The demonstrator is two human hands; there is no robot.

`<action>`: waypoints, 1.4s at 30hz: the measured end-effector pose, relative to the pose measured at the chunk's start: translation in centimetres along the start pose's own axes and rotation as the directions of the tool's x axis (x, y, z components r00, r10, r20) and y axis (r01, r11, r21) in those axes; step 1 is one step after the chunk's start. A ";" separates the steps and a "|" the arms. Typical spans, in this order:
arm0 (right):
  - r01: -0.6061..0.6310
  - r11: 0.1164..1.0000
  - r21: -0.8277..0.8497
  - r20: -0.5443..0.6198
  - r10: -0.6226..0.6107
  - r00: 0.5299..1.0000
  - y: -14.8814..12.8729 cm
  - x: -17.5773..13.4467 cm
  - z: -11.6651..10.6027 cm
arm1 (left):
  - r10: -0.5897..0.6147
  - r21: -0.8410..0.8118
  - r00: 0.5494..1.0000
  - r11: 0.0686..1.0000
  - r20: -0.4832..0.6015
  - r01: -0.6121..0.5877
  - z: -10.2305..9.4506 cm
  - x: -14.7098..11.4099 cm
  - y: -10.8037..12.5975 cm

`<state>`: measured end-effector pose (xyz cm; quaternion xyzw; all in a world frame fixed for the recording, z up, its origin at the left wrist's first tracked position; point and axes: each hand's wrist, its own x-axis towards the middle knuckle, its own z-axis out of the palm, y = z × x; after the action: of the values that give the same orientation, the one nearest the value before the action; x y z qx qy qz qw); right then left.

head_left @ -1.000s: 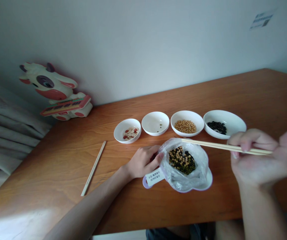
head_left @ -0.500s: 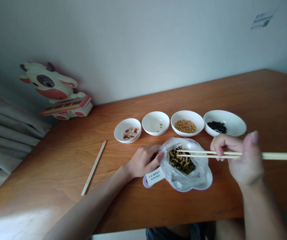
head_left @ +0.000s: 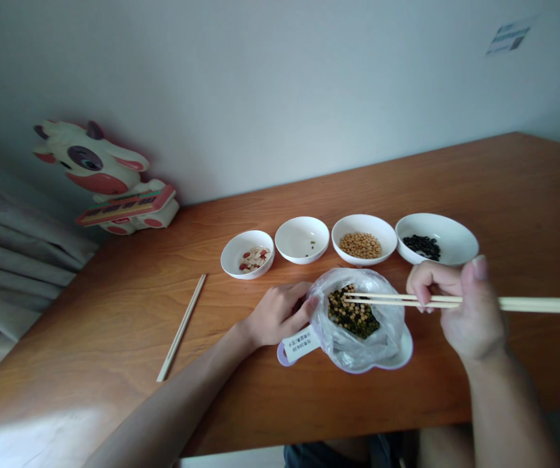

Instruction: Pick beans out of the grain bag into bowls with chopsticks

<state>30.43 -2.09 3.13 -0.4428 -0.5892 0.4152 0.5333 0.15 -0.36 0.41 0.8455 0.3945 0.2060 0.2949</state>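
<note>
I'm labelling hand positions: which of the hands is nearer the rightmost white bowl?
Right. The right hand, holding chopsticks, is just on the near side of the rightmost white bowl; the left hand is farther left, against the plastic bag.

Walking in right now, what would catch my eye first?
Probably the cow-shaped toy with its keyboard at the back left of the table. Next, the plastic bag of mixed beans near the front, between the left hand and the right hand, which holds chopsticks.

Left hand [head_left: 277, 316] palm-down, right hand [head_left: 472, 318] thumb-up
</note>
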 end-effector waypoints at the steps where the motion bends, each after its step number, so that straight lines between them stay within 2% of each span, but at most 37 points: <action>1: 0.003 1.000 0.004 0.005 -0.003 1.000 0.0 0.0 0.1 | 0.001 0.000 1.000 1.000 0.001 -0.001 0.0 0.0 0.0; 12: -0.013 1.000 -0.010 0.023 0.014 1.000 0.7 -0.1 0.3 | 0.003 -0.008 1.000 1.000 0.009 -0.003 0.1 0.1 -0.2; 22: 0.016 1.000 0.009 -0.001 -0.016 1.000 -0.7 0.1 0.1 | 0.001 -0.006 1.000 1.000 0.005 -0.001 0.1 0.0 -0.3; 32: -0.025 1.000 0.013 0.072 0.024 0.997 -0.3 0.0 0.2 | 0.001 -0.006 1.000 1.000 0.006 -0.001 0.1 0.0 -0.3; 42: -0.041 0.999 -0.035 0.006 0.041 0.999 -0.3 0.0 0.2 | 0.008 -0.007 1.000 1.000 0.010 -0.008 0.0 0.0 -0.2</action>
<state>30.24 -2.16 3.39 -0.4624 -0.5890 0.4172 0.5149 0.11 -0.25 0.28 0.8471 0.3888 0.2042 0.2991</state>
